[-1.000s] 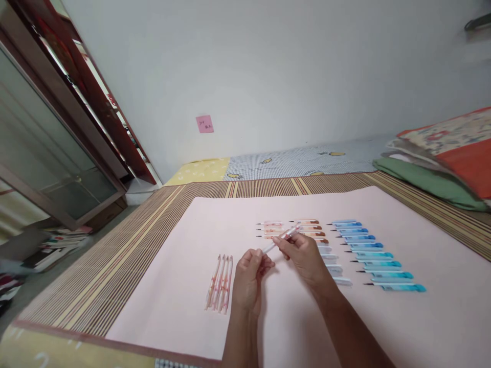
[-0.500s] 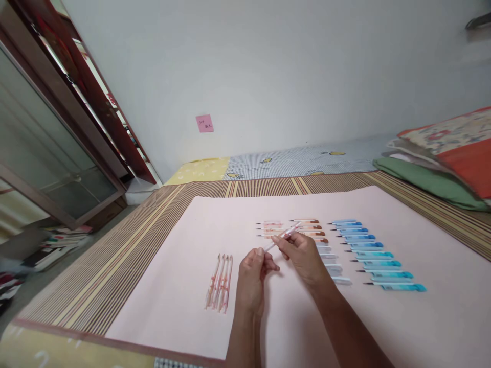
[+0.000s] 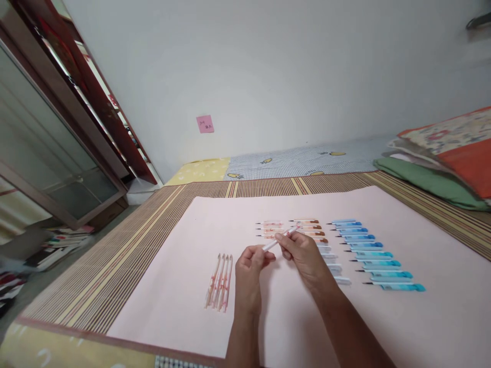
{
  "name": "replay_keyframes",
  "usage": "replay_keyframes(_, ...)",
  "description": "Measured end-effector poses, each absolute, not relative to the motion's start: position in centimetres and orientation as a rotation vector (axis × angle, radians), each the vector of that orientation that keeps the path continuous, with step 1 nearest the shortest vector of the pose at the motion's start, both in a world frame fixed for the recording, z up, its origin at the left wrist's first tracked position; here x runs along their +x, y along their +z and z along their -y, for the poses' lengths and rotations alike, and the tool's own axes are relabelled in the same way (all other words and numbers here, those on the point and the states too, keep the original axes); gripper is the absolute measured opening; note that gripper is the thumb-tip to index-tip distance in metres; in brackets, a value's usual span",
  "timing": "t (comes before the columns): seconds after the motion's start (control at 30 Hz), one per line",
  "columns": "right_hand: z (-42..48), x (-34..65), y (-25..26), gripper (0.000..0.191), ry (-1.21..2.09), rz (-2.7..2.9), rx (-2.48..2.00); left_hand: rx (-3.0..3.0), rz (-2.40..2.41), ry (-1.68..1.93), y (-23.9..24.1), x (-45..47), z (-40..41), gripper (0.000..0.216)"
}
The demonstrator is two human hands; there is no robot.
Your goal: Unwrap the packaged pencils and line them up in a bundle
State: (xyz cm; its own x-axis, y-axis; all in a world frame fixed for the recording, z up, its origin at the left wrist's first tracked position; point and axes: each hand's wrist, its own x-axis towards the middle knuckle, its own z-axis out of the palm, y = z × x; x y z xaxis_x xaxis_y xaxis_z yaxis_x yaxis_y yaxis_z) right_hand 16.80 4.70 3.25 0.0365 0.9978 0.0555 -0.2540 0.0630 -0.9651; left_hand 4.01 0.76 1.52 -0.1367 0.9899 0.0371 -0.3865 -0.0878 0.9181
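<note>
A slim pen [image 3: 270, 245], white at its lower end and pink-patterned toward its upper end, slants up to the right between my hands above the pink sheet. My left hand [image 3: 251, 266] pinches the white lower end between thumb and fingertips. Further up the barrel, my right hand [image 3: 301, 253] grips it with thumb and curled fingers. Several similar pink-patterned pens [image 3: 219, 283] lie side by side left of my left hand. Just behind my hands lie pink pens [image 3: 271, 229] with dark tips showing and brown pens [image 3: 310, 227], partly covered by my fingers and the held pen.
Blue and turquoise pens [image 3: 378, 254] with bare dark tips form a slanting column at right, with pale caps between them. More pale caps [image 3: 334, 267] lie beside my right wrist. The pink sheet [image 3: 172, 255] covers a striped mat [image 3: 99, 266]. Folded bedding [image 3: 441, 179] sits back right.
My left hand has shifted slightly left and its grip now sits at the pen's very end, exposing more of the white part. My right hand barely moves. The laid-out pens stay put.
</note>
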Motion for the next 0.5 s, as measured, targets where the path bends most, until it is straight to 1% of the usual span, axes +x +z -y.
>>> replay_keyframes(0.07, -4.89, 16.82, 2.97, 0.043, 1.201, 1.078, -1.012, 0.832, -0.908, 1.490, 1.03, 3.97, -1.00, 0.034)
replay_keyframes(0.17, -5.10, 16.96, 2.73, 0.043, 1.171, 1.128, -1.045, 0.880, -0.944, 1.507, 0.83, 3.79, -1.05, 0.028)
replay_keyframes(0.37, -4.95, 17.10, 2.82, 0.044, 1.300, 1.064, -1.035, 1.150, -1.167, 1.544, 1.65, 3.55, -0.54, 0.022)
replay_keyframes(0.43, -4.76, 16.98, 2.94, 0.043, 1.326, 1.078, -1.005, 1.069, -1.143, 1.583, 1.75, 3.66, -0.59, 0.022)
replay_keyframes(0.5, -4.60, 16.89, 3.08, 0.040, 1.348, 1.125, -0.969, 0.827, -1.025, 1.616, 1.70, 3.68, -0.81, 0.024)
